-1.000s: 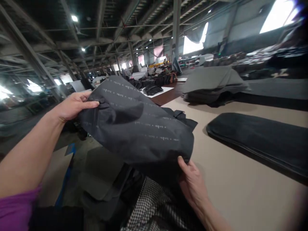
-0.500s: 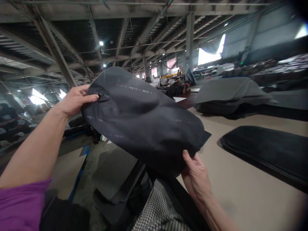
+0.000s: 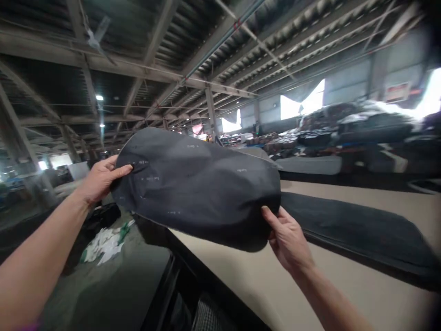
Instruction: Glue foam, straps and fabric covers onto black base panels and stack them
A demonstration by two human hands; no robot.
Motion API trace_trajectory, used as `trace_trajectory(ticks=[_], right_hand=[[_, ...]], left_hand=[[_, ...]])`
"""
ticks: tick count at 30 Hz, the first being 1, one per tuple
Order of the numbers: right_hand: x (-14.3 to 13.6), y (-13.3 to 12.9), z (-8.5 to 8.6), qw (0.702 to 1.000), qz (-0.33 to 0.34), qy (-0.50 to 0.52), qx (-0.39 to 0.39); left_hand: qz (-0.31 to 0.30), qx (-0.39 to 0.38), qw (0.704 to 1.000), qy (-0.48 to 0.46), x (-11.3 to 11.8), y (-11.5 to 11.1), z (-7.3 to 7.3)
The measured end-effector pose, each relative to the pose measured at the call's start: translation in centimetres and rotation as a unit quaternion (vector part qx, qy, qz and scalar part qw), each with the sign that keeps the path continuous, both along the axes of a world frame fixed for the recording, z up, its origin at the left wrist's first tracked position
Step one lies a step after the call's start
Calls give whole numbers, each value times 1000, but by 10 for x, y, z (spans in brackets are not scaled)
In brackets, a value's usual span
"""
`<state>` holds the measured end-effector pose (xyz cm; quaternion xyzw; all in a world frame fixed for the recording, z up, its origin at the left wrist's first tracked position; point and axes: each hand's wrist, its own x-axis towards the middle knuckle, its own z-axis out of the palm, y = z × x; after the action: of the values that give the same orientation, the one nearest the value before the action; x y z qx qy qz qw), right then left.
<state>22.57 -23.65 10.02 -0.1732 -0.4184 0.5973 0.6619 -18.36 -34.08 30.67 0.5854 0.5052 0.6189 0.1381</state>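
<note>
Off the pale table [image 3: 241,276], where a dark flat piece [image 3: 354,225] is laid, the printed panel [image 3: 196,193] is held: lifted and spread, not set down. Its ends are pinched by left hand [image 3: 103,179] and right hand [image 3: 287,234].

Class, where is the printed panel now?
In the head view, the panel is near the centre, held up between the left hand and the right hand, partly hiding the table.

Left hand [image 3: 100,180] pinches high; right hand [image 3: 288,236] pinches lower; bare left forearm [image 3: 51,246] and right forearm [image 3: 336,294] both angle inward.
</note>
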Motion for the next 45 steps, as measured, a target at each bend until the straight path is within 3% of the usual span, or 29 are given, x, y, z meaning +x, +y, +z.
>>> trace_trajectory(ticks=[5, 10, 14, 20, 27, 32, 37, 41, 45], right_hand=[[77, 3, 50, 993, -49, -78, 80], [151, -4, 120, 969, -87, -186, 136], [188, -22, 162, 951, -113, -257, 130], [213, -48, 190, 929, -142, -329, 88], [217, -63, 197, 907, -185, -367, 97], [215, -59, 184, 910, -193, -360, 75], [217, -50, 142, 922, -198, -330, 31], [211, -51, 76, 938, -179, -287, -70], [196, -58, -16, 944, -162, -223, -180]], left_hand=[[-72, 66, 993, -69, 38, 35, -48], [-100, 115, 972, -178, 101, 65, -112], [-123, 110, 937, -307, 151, 80, -154], [-115, 60, 931, -341, 188, 86, -191], [-115, 54, 930, -344, 193, 88, -212], [-118, 46, 940, -317, 193, 98, -222], [-131, -3, 936, -328, 188, 108, -241], [-191, -105, 915, -339, 170, 115, -261], [-221, -211, 900, -310, 149, 121, -293]])
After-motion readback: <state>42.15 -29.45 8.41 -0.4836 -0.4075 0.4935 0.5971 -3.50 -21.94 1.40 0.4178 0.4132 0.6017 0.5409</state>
